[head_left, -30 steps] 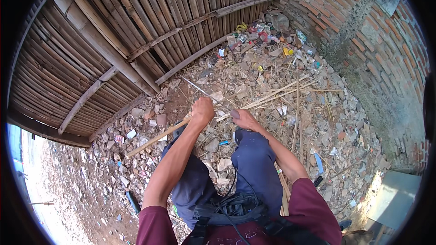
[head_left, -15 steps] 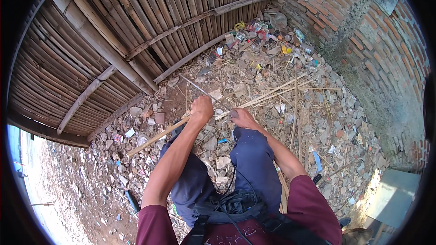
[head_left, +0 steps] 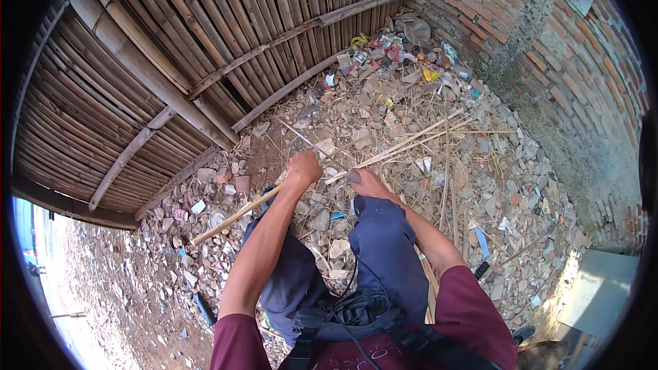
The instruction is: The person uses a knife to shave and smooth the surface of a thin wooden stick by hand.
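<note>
My left hand (head_left: pixel 303 166) is closed around a pale bamboo strip (head_left: pixel 232 225). Its near end slants down and left past my left knee, and a thinner part shows beyond the fist. A thin, straight, greyish blade (head_left: pixel 299 136) points away to the upper left, running behind my left hand toward my right. Above my right knee, my right hand (head_left: pixel 372 185) is closed on what looks like this knife's dark, rounded handle (head_left: pixel 354 176); its fingers are mostly hidden. Split bamboo strips (head_left: pixel 411 142) lie on the ground just past my right hand.
Stones and broken rubble (head_left: pixel 336 247) cover the ground, mixed with litter. A bamboo slat wall (head_left: pixel 260 14) stands ahead and left, a brick wall (head_left: pixel 480 0) right. Rubbish (head_left: pixel 391 51) is heaped at their corner. A grey board (head_left: pixel 600 291) stands lower right.
The blade appears shifted slightly, its far tip now a little lower and further right. Both hands keep their grips in nearly the same places. The view has tilted slightly.
</note>
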Demonstrator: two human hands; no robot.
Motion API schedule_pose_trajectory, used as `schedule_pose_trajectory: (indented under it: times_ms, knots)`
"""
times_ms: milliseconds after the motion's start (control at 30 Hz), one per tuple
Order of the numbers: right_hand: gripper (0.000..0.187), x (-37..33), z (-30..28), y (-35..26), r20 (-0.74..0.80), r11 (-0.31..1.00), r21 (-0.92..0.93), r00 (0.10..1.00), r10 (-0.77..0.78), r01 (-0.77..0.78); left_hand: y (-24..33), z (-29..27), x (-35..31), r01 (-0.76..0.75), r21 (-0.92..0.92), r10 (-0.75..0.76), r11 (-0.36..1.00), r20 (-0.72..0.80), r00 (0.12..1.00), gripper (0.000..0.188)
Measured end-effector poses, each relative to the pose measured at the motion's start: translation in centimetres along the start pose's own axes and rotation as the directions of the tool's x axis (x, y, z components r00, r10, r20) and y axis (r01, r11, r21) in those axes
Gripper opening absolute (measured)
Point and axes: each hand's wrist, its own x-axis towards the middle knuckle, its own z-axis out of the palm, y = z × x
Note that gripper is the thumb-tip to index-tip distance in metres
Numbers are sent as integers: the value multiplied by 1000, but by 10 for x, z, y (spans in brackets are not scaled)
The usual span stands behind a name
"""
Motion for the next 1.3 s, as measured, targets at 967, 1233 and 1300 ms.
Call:
schedule_pose_trajectory:
  times_ms: [967,1233,1300]
  knots:
    - [27,5,22,23,-10,995,67,998,-69,69,3,-1,-10,36,10,-36,999,6,999,37]
    - [36,25,14,32,178,973,-14,957,229,-230,6,3,-15,-54,99,66,994,-120,991,27]
    - [31,12,21,18,70,999,12,996,46,-47,-1,11,-17,-41,80,49,996,-95,994,28]
